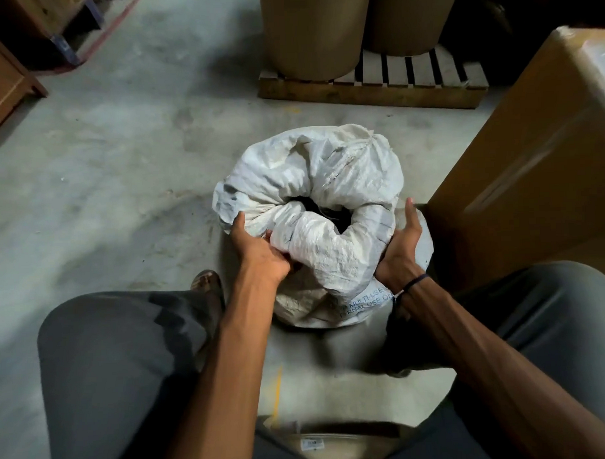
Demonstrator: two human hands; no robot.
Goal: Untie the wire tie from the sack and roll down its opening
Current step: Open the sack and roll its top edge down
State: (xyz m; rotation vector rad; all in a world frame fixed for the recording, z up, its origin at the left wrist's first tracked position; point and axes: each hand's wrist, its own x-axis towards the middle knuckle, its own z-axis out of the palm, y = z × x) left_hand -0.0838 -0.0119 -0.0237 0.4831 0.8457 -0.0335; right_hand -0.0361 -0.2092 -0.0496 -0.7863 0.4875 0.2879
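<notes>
A white woven plastic sack (314,225), its fabric crinkled and faintly glossy with a fine crosshatch weave, stands on the mottled grey concrete floor (120,167) between the knees of a seated person in grey trousers. The sack's top is rolled outward into a thick, lumpy collar that rings a small dark opening (322,211); what lies inside is too dark to make out. Blue printed lettering runs along the sack's lower right side. The left hand (260,251) clutches the near-left part of the rolled collar, thumb pressed along the outside and fingers curled into the folds. The right hand (402,243) is spread against the collar's right side, thumb upright and palm flat on the fabric, its fingers seemingly tucked behind the roll. A thin dark cord bracelet (411,284) circles the right wrist. Just right of the sack stands a large brown cardboard box (532,173) wrapped in shiny clear film. Beyond the sack, well apart, two smooth tan cylindrical fibre drums (316,29) stand on a slatted wooden pallet (371,86).
</notes>
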